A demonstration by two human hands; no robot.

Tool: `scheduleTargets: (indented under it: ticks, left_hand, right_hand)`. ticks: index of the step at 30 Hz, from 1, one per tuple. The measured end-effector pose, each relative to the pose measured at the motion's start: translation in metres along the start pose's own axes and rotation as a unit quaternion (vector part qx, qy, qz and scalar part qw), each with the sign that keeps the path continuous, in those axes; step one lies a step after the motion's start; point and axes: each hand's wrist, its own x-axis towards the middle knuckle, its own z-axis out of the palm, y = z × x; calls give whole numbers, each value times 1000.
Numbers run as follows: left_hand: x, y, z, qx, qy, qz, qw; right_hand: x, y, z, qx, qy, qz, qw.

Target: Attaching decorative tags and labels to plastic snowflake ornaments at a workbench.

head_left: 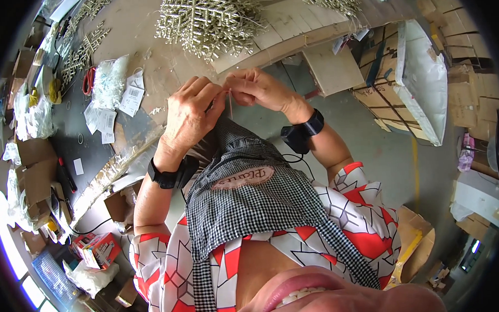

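My left hand (188,111) and my right hand (263,89) meet in front of my checked apron (246,205), at the table's near edge. Both are closed in a pinch, fingertips almost touching. A thin pale string (230,104) runs between them, and a short length hangs down. Whether anything else is in the fingers is hidden. Just beyond the hands lies a pile of gold glittery snowflake ornaments (206,25). To the left are a clear plastic bag (109,81), white paper tags (132,97) and scissors with red handles (89,80).
More gold snowflakes (86,51) lie at the far left. A red-and-black pen or cutter (67,174) rests on the dark tabletop. Strapped cartons (387,74) with a white foam sheet (422,78) stand at right. Left of me are an open carton (38,169) and a red box (99,250).
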Motion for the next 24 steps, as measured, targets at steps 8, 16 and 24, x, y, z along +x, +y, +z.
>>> scheduleTargets:
  ticks: [8, 16, 24]
  left_hand:
    - [18, 2, -2, -9, -44, 4, 999]
    - [34, -67, -10, 199, 174, -84, 961]
    - [28, -80, -24, 90, 253, -103, 958]
  right_hand:
    - [-14, -13, -10, 75, -18, 22, 997]
    - [-34, -32, -23, -77, 136, -34, 987]
    - [-45, -21, -27, -41, 174, -28, 983]
